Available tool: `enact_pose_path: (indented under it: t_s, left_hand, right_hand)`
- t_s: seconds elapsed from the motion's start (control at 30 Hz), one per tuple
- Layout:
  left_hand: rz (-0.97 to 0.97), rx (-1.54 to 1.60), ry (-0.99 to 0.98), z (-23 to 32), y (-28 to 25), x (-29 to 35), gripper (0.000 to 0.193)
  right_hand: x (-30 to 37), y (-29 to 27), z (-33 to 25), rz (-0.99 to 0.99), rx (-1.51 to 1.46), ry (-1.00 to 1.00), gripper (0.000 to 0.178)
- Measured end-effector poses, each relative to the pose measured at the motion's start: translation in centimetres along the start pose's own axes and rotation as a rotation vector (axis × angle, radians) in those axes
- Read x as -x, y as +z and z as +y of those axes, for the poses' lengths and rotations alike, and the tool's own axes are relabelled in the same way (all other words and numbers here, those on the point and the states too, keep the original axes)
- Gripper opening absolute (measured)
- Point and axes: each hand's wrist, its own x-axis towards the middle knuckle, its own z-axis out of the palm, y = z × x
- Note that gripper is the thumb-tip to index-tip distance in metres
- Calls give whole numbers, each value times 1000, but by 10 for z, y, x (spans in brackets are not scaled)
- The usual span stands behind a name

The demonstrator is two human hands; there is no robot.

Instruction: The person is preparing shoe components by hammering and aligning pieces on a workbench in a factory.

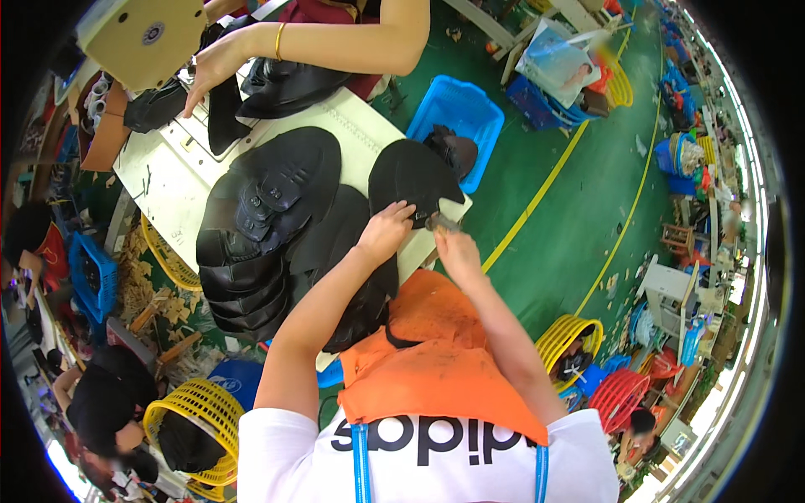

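A rounded black shoe upper (415,174) lies at the right end of the pale worktable (369,126). My left hand (388,231) is on its near edge, fingertips on the black material and the thumb side partly hidden. Just right of it, my right hand (458,255) is closed around a small hammer-like tool (443,222), its head at the upper's near corner. To the left lie overlapping stacks of black shoe uppers (272,189), some with straps. Beyond the upper sits a crumpled dark piece (453,149).
Across the table a co-worker's arm (335,40) reaches over a yellowish machine (142,38) and black pieces. A blue crate (457,117) stands beyond the table's right end. Yellow baskets (197,419) stand on both sides, on a green floor (537,184) with yellow lines.
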Motion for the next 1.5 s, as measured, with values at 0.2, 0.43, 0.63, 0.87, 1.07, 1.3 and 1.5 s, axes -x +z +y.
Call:
enact_pose_path:
  t_s: [0.2, 0.43, 0.63, 0.87, 1.07, 1.3, 1.5]
  left_hand:
    - [13, 14, -1, 1, -3, 2, 17]
    - [23, 62, -13, 4, -2, 0, 17]
    - [33, -56, 14, 1, -3, -3, 18]
    - [-27, -184, 145, 14, -3, -14, 14]
    - [64, -384, 258, 14, -52, -38, 8]
    - [96, -311, -166, -101, -179, 21, 23]
    - [-665, -190, -69, 18, -139, 88, 85]
  right_hand:
    - [3, 12, 11, 24, -93, 14, 23]
    - [-6, 6, -3, 16, -174, 22, 21]
    - [-8, 21, -26, 25, -115, 145, 21]
    - [-9, 12, 6, 44, -189, 86, 30]
    - [21, 22, 48, 227, -540, 221, 31]
    - [28, 28, 42, 230, -621, 176, 28]
    - [34, 19, 25, 6, -618, 216, 39]
